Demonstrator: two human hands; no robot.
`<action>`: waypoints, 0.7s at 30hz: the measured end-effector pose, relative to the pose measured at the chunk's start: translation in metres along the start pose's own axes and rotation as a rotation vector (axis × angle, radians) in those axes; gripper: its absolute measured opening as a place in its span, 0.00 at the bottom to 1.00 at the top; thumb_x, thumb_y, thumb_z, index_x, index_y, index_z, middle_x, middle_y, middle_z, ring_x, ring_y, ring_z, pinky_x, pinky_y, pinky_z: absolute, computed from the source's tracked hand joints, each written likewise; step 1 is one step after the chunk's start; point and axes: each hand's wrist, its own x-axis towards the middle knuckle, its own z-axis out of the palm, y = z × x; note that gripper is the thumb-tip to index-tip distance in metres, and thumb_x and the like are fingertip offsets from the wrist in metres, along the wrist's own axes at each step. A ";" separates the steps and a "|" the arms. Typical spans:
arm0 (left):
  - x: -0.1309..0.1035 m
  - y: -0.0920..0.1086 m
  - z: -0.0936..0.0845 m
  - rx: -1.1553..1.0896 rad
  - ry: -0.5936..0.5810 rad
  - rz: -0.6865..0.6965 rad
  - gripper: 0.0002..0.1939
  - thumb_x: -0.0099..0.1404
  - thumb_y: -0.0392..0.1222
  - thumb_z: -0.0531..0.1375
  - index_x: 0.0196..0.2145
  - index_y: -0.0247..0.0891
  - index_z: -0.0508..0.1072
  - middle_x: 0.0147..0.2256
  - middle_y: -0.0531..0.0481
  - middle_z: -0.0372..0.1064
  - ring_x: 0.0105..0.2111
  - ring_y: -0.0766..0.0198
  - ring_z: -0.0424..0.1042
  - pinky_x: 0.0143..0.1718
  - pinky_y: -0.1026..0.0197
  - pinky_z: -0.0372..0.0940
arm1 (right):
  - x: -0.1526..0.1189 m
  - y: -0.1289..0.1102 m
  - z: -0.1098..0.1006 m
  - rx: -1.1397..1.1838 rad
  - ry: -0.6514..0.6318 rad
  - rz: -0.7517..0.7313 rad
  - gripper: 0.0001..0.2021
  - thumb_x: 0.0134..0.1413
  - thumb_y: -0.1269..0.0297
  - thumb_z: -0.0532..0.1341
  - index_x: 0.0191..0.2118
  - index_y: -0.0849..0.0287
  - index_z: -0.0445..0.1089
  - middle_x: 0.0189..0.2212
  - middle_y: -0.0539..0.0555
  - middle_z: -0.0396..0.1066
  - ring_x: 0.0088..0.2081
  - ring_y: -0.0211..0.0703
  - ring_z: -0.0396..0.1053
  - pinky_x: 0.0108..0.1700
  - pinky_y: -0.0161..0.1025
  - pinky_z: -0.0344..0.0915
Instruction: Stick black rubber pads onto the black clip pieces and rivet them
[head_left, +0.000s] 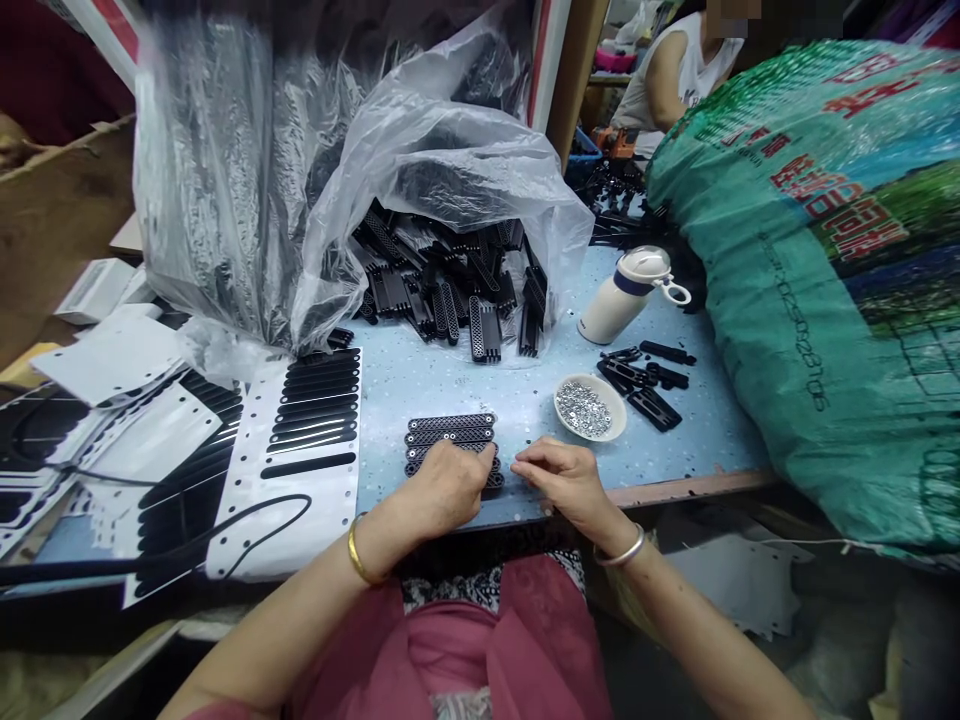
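Note:
Several black textured strips lie side by side in a row on the blue table, with small metal rings at some of their ends. My left hand rests over their near part, its fingers curled and the index fingertip touching the right end. What lies under its palm is hidden. To the right of the strips, my right hand is closed in a pinch just above the table. Anything between its fingertips is too small to make out. A white bowl of small silver metal pieces stands just beyond it.
A clear plastic bag spills black parts at the back. A white bottle and loose black pieces stand right. Adhesive strip sheets lie left. A big green sack bounds the right; another person sits behind.

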 end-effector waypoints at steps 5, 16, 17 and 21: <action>-0.020 -0.012 0.017 -0.103 0.310 0.020 0.21 0.59 0.26 0.50 0.51 0.26 0.65 0.26 0.43 0.73 0.25 0.56 0.74 0.32 0.53 0.68 | 0.000 -0.004 0.006 0.071 -0.069 -0.100 0.09 0.59 0.69 0.56 0.37 0.60 0.75 0.26 0.53 0.73 0.22 0.36 0.72 0.24 0.32 0.69; -0.056 -0.037 0.029 -0.123 0.585 -0.108 0.11 0.65 0.30 0.51 0.37 0.35 0.72 0.20 0.50 0.70 0.21 0.63 0.70 0.25 0.62 0.63 | 0.014 -0.020 0.036 -0.207 -0.127 -0.338 0.08 0.57 0.74 0.58 0.32 0.59 0.74 0.24 0.52 0.71 0.26 0.38 0.69 0.29 0.34 0.65; -0.051 -0.036 0.029 -0.117 0.573 -0.108 0.11 0.66 0.32 0.51 0.34 0.35 0.72 0.20 0.50 0.70 0.21 0.63 0.70 0.25 0.62 0.62 | 0.014 -0.020 0.039 -0.242 -0.130 -0.368 0.09 0.57 0.75 0.57 0.31 0.60 0.74 0.23 0.52 0.70 0.26 0.38 0.68 0.29 0.34 0.65; -0.031 -0.033 0.031 -0.091 0.502 -0.129 0.13 0.66 0.35 0.51 0.25 0.36 0.69 0.19 0.49 0.69 0.19 0.62 0.69 0.24 0.62 0.60 | 0.014 -0.014 0.047 -0.344 -0.141 -0.398 0.12 0.57 0.77 0.54 0.30 0.60 0.74 0.23 0.53 0.68 0.26 0.39 0.66 0.28 0.34 0.62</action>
